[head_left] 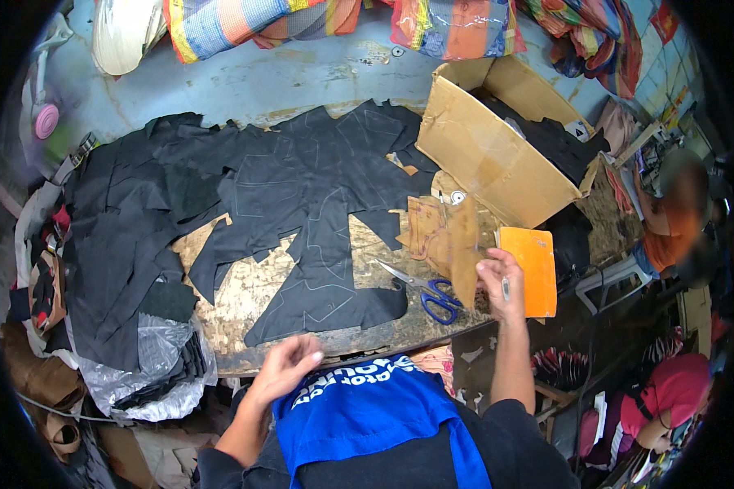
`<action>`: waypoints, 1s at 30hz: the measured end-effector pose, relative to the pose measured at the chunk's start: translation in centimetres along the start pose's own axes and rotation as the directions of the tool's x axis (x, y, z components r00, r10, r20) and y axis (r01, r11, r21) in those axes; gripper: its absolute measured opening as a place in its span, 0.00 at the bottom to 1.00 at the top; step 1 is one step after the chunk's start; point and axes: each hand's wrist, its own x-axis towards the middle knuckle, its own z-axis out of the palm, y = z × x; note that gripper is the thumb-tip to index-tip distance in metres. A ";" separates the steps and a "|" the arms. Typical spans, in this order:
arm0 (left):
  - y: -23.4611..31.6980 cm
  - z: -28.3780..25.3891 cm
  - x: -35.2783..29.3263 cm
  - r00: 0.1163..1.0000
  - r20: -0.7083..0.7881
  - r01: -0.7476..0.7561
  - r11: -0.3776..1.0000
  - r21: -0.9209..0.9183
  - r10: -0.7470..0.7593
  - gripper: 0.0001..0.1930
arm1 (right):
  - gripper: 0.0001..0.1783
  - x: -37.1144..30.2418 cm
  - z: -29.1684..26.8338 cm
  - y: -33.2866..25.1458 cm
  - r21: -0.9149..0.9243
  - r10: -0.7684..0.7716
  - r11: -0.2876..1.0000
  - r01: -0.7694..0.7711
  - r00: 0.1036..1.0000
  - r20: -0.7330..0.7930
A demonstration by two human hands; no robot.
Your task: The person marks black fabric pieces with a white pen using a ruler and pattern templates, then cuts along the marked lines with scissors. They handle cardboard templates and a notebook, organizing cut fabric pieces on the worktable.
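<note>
Black leather-like sheets [302, 196] cover much of the worn wooden table [245, 297], several of them marked with pale outlines. My left hand [289, 363] is at the table's front edge, just below a marked black piece [326, 314]; its fingers are loosely bent and hold nothing I can see. At the right, my right hand [501, 281] has a slim pale pen [506, 288] tucked in its fingers. Its fingertips are at the edge of a tan pattern piece [465, 253]; whether they grip it I cannot tell. Scissors [440, 303] with blue handles lie beside it.
An orange notebook [532, 273] lies right of my right hand. Behind it, an open cardboard box [497, 155] holds black material. A clear plastic bag [175, 383] of black pieces is at the front left. Other people [669, 391] are off to the right.
</note>
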 end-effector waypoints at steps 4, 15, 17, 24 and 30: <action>-5.5 -4.7 -6.0 0.912 0.052 0.306 0.760 0.573 -0.406 0.17 | 0.10 -3.9 -5.8 1.3 -0.702 -0.041 0.711 0.038 0.999 0.012; -19.0 -4.5 -2.5 0.796 -0.601 0.175 0.977 0.122 -0.067 0.15 | 0.21 -11.1 -2.2 17.2 -0.866 0.134 0.478 0.146 0.962 0.236; -20.5 -6.5 -1.0 0.899 -0.432 0.265 0.698 0.666 0.070 0.21 | 0.21 -9.3 -1.5 18.8 -0.879 0.386 0.470 0.087 0.875 0.293; -25.3 -8.8 1.3 0.897 -0.421 0.210 0.705 0.678 0.137 0.22 | 0.21 -4.0 1.2 22.5 -0.925 0.607 0.374 0.074 0.734 0.304; -24.9 -7.3 0.7 0.824 -0.538 0.254 0.733 0.631 0.177 0.20 | 0.20 -2.8 2.7 24.5 -0.929 0.668 0.352 0.111 0.666 0.332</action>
